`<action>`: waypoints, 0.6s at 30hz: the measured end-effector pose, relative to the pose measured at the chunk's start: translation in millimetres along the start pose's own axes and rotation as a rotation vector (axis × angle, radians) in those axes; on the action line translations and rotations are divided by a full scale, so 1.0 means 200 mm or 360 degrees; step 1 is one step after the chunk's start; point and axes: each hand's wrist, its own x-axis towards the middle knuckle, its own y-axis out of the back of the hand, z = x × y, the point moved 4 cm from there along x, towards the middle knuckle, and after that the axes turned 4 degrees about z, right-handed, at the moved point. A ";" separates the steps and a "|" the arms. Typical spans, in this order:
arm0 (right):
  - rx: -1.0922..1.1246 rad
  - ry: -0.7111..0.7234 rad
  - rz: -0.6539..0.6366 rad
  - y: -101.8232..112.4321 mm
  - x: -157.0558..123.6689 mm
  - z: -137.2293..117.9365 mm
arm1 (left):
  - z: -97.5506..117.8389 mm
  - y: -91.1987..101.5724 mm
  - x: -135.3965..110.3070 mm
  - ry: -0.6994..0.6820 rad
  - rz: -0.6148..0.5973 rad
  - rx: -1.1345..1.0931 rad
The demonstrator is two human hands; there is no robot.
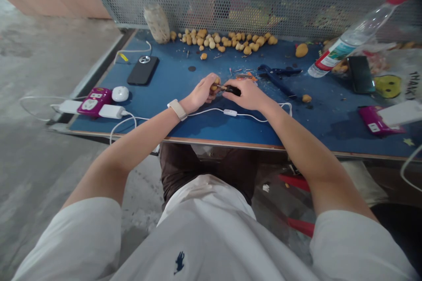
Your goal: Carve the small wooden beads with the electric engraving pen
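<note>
My left hand [201,91], with a pale band on its wrist, is closed around a small tan rounded piece [216,82] above the blue table. My right hand [247,93] grips a black-handled tool [233,90] with a thin metal shaft. The shaft points left and meets the tan piece or comes very near it; its tip is too small to make out. Just beyond my right hand lie an orange scrap [248,76] and several thin metal bits. Blue-handled pliers [276,80] rest to its right.
Several tan knobby pieces [212,44] line the back edge beside a jar [157,23]. A black phone [143,70] and a purple power strip [94,102] are at left. A white cord with a switch [230,113] crosses in front. At right stands a tilted bottle [349,46].
</note>
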 end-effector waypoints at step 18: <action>0.0048 0.0068 0.0157 0.00 0.01 0.03 | -0.02 0.01 0.03 0.0010 -0.0028 -0.0115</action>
